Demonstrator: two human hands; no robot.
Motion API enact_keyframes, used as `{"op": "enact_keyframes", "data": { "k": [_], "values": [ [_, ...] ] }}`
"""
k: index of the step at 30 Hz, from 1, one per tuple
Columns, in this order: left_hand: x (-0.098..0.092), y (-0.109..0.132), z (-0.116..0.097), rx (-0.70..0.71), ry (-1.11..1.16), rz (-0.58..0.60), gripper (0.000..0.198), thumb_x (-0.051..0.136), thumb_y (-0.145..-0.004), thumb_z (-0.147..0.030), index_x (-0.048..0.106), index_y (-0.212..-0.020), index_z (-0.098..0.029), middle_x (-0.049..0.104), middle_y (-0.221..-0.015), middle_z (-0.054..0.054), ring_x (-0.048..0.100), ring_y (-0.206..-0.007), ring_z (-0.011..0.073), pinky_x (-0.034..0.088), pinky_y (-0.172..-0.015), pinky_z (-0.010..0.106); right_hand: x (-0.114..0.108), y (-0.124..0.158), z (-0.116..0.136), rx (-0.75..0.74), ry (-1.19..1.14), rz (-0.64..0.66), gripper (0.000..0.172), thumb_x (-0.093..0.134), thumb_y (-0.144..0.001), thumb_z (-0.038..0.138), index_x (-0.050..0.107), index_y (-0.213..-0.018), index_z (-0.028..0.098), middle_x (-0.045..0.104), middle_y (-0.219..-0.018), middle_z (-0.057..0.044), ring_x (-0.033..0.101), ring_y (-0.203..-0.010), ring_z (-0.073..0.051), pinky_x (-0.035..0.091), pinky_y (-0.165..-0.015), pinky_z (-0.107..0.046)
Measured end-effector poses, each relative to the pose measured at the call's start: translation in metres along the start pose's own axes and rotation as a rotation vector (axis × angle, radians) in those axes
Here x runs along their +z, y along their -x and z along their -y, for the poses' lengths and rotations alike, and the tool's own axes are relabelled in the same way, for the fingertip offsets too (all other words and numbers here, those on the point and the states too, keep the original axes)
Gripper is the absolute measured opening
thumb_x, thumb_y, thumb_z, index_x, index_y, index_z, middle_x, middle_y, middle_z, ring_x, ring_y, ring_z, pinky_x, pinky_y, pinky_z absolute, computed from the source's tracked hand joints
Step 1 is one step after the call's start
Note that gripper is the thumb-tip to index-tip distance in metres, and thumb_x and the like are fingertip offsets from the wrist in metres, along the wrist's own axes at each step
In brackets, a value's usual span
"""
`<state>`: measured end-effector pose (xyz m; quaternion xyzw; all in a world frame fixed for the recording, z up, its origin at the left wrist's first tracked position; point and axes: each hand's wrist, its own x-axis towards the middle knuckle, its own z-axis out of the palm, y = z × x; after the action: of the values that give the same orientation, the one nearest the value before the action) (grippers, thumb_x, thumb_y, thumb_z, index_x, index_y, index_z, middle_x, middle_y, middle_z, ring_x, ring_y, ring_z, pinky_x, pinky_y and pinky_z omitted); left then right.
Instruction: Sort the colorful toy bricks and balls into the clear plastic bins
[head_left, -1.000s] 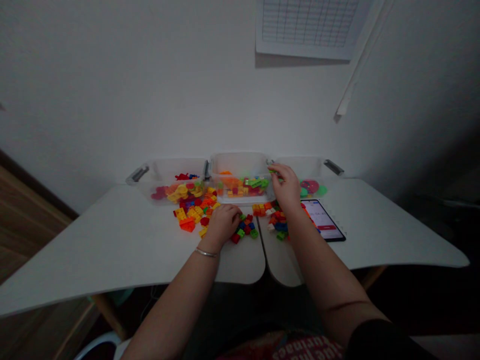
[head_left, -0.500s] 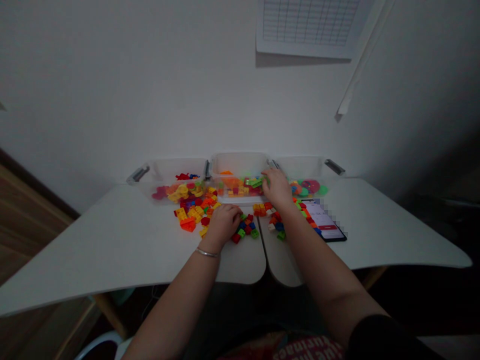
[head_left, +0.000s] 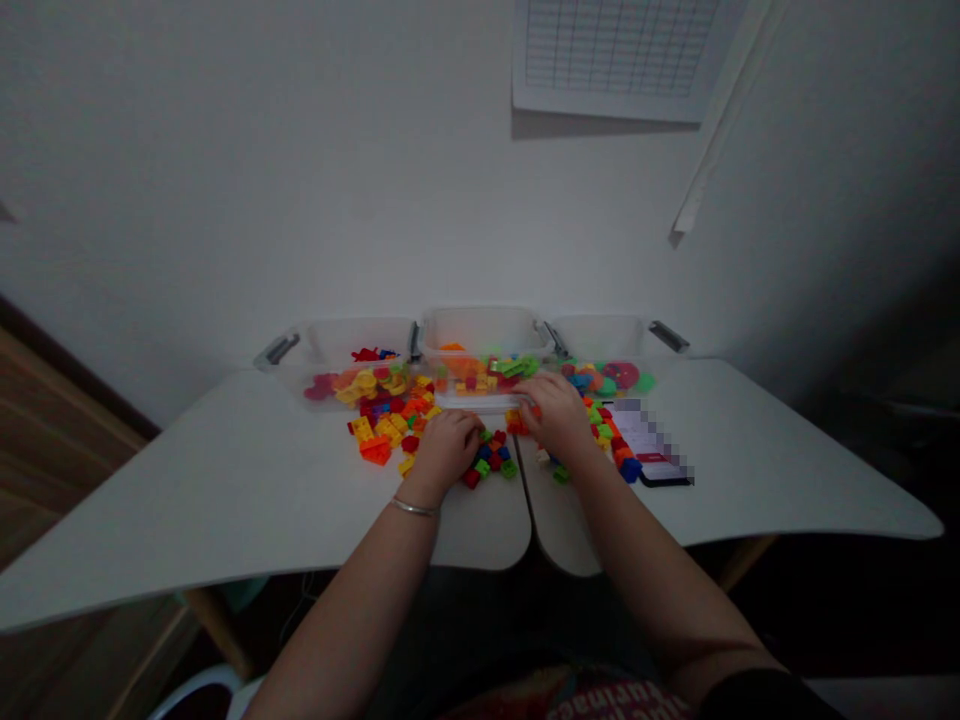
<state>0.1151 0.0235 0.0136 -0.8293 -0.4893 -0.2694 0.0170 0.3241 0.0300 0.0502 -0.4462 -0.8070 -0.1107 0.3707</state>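
Note:
My left hand (head_left: 448,445) rests on the loose plastic building blocks at the table's middle, its fingers curled together. Whatever lies between those fingertips is hidden. Red, blue and green blocks (head_left: 495,455) lie just right of it, yellow and orange blocks (head_left: 386,430) to its left. Over the blocks in front of the middle clear bin (head_left: 480,330) hovers my right hand (head_left: 559,415), fingers apart and bent toward some orange-red blocks (head_left: 516,422); nothing shows in its grip. Green, orange and yellow pieces lie in that bin.
A left clear bin (head_left: 360,335) holds yellow and red pieces; a right clear bin (head_left: 600,335) holds round coloured pieces. A phone (head_left: 660,450) lies right of the blocks. A gap (head_left: 529,500) splits the white table (head_left: 247,480). A gridded sheet (head_left: 607,60) hangs on the wall.
My right hand has moved back from the middle bin, down toward the blocks in front of it. The left hand has stayed in nearly the same place.

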Motion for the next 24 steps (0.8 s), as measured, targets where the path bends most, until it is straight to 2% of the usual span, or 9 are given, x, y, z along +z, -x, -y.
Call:
{"op": "enact_keyframes", "data": {
  "k": [5,8,12,17,24],
  "values": [
    [-0.003,0.001,-0.004,-0.007,-0.011,-0.004,0.018,0.054,-0.084,-0.016,0.07,-0.091,-0.018,0.071,-0.098,0.008,0.063,-0.095,0.0222,0.048,-0.09,0.038,0.016,0.022,0.006,0.025,0.062,0.195,0.025,0.056,-0.085,0.017,0.067,-0.108,0.016,0.071,-0.106,-0.009,0.056,-0.109,-0.025,0.042,-0.101,-0.039],
    [-0.001,0.0,-0.004,-0.013,-0.01,-0.013,0.017,0.054,-0.085,-0.016,0.07,-0.091,-0.018,0.071,-0.098,0.007,0.062,-0.096,0.022,0.048,-0.091,0.038,0.026,0.028,0.003,0.058,0.107,0.254,0.03,0.058,-0.085,0.02,0.065,-0.114,0.014,0.069,-0.112,-0.012,0.052,-0.117,-0.028,0.04,-0.104,-0.041],
    [0.003,0.0,0.001,0.0,0.005,-0.019,0.017,0.054,-0.084,-0.016,0.07,-0.091,-0.019,0.071,-0.098,0.007,0.062,-0.096,0.0217,0.048,-0.091,0.038,0.031,0.028,-0.001,0.058,0.118,0.273,0.031,0.058,-0.085,0.019,0.065,-0.115,0.014,0.067,-0.115,-0.011,0.052,-0.115,-0.026,0.039,-0.105,-0.04],
    [0.004,0.001,0.004,0.013,0.026,-0.026,0.018,0.053,-0.084,-0.016,0.069,-0.091,-0.019,0.071,-0.098,0.007,0.063,-0.097,0.0215,0.048,-0.092,0.038,0.03,0.024,0.001,0.054,0.127,0.274,0.023,0.057,-0.086,0.018,0.068,-0.105,0.014,0.068,-0.109,-0.012,0.054,-0.107,-0.024,0.043,-0.1,-0.037],
    [0.002,0.0,0.001,0.027,0.014,-0.031,0.017,0.053,-0.085,-0.016,0.069,-0.091,-0.019,0.072,-0.097,0.007,0.063,-0.096,0.0222,0.049,-0.09,0.039,0.033,0.024,0.004,0.136,0.191,0.289,0.022,0.057,-0.087,0.021,0.069,-0.103,0.013,0.066,-0.111,-0.011,0.054,-0.105,-0.025,0.043,-0.096,-0.036]
  ]
}}
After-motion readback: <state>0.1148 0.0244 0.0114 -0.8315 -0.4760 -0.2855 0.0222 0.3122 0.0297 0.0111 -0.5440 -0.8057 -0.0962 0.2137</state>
